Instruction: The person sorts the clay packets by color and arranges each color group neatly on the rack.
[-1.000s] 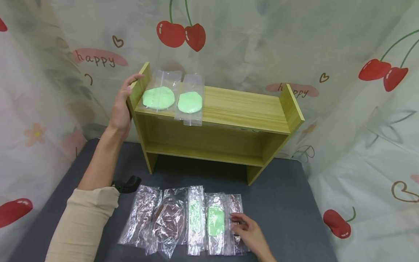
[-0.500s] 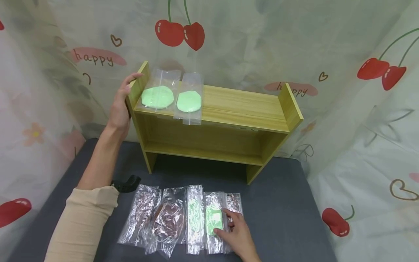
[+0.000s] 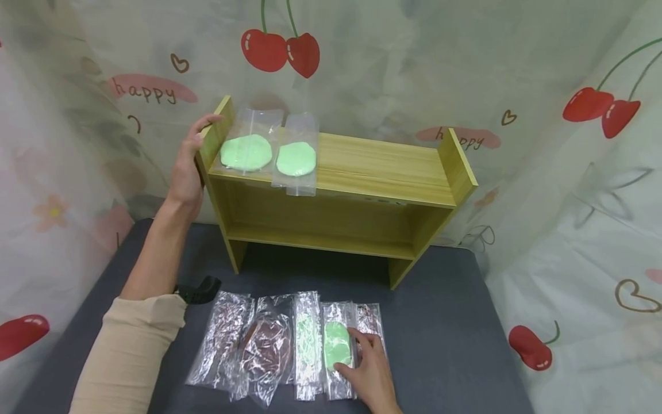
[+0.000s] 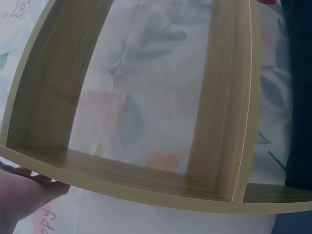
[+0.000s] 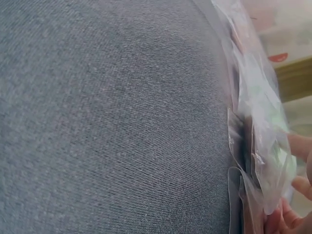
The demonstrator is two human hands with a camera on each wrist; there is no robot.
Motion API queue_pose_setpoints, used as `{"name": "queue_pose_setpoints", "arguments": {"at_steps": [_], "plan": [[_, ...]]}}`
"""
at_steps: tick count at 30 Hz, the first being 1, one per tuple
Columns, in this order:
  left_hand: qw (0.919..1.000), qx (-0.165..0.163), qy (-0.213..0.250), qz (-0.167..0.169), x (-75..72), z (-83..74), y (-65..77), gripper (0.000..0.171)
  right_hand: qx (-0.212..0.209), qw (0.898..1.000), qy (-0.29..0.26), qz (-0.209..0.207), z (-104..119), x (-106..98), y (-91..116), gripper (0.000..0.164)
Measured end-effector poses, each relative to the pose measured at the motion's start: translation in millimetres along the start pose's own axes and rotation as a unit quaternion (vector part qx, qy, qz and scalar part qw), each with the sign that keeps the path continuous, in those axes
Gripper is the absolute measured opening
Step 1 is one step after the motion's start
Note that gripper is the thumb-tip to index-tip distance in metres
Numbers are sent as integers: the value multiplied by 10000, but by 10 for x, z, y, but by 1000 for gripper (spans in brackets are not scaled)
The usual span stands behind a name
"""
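Note:
My left hand (image 3: 187,167) grips the left side panel of a wooden shelf (image 3: 383,167), fingers over its upper edge. In the left wrist view, the fingers (image 4: 53,187) lie against the panel's outer side. My right hand (image 3: 373,368) holds a clear plastic bag with a flat green piece (image 3: 336,346) inside, in the row on the table, thumb and fingertips on the bag. In the right wrist view, the fingertips (image 5: 301,185) meet the bag's side. Two clear bags with a larger green disc (image 3: 246,153) and a smaller green disc (image 3: 296,159) lean on the top shelf.
Left of the right hand lie a narrow bag with green contents (image 3: 307,345) and bags with dark reddish-brown pieces (image 3: 266,351); another brownish bag (image 3: 370,319) is behind its fingers. A black strap (image 3: 199,291) lies by the left sleeve. Printed cloth surrounds the dark table (image 3: 445,328).
My right hand has moved left from the brownish bag at the row's right end to the green bag beside it. The green piece's outline looks rounder. My left hand stays on the shelf.

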State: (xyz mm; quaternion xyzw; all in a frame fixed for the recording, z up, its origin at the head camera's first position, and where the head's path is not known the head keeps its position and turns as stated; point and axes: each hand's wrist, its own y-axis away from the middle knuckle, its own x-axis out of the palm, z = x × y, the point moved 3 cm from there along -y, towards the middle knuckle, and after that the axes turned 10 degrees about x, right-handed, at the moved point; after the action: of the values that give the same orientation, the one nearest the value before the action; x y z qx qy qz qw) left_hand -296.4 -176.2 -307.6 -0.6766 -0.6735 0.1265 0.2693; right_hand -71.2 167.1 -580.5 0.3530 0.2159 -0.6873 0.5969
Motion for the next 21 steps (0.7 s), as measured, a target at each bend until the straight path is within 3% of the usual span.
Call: {"name": "queue_pose_setpoints", "arguments": {"at_steps": [14,21], "plan": [[10000,-48,12,27,-1,-14,31,46,-81,9987,-460,216,0,-79,-38,60],[10000,-58,-19,48,8,-24,27,46,327,9987,-283,251,32,-58,-17,64]]}}
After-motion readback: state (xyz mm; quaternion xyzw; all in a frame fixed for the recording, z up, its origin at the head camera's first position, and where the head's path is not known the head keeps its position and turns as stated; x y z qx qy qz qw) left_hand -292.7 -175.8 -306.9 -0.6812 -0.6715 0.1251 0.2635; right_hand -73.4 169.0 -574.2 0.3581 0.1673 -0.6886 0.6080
